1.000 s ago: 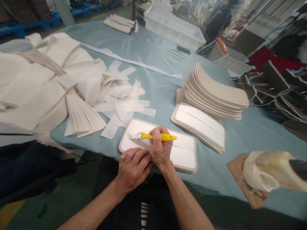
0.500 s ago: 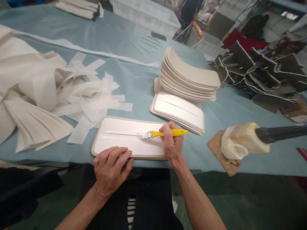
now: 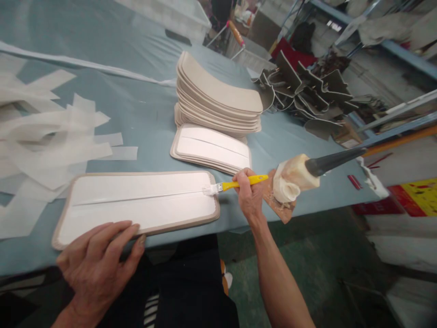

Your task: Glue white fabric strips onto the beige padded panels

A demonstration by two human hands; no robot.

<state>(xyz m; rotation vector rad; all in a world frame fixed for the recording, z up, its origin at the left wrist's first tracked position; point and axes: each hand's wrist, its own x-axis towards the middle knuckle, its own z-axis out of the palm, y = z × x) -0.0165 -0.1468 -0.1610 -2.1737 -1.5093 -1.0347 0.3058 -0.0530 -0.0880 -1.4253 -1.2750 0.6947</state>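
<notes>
A long white pad with a beige border [image 3: 136, 205] lies flat at the near edge of the blue-covered table [image 3: 143, 109]. My right hand [image 3: 249, 193] is closed round a yellow-handled brush [image 3: 235, 184], whose white bristles rest at the pad's right end. A wet line runs along the pad's middle. My left hand [image 3: 97, 264] lies flat with fingers stretched out on the pad's near left edge, holding nothing.
Beyond the pad sit a low stack of white-faced pads [image 3: 213, 148] and a taller beige stack [image 3: 218, 98]. White paper strips [image 3: 51, 141] litter the left. A glue-crusted pot with a dark handle [image 3: 297, 175] stands on a brown board at right. Dark curved pieces [image 3: 303, 91] are heaped far right.
My right hand has drawn the brush rightward along the pad, from its left end to its right end, leaving a wet line. The view has swung right. My left hand stays on the near edge.
</notes>
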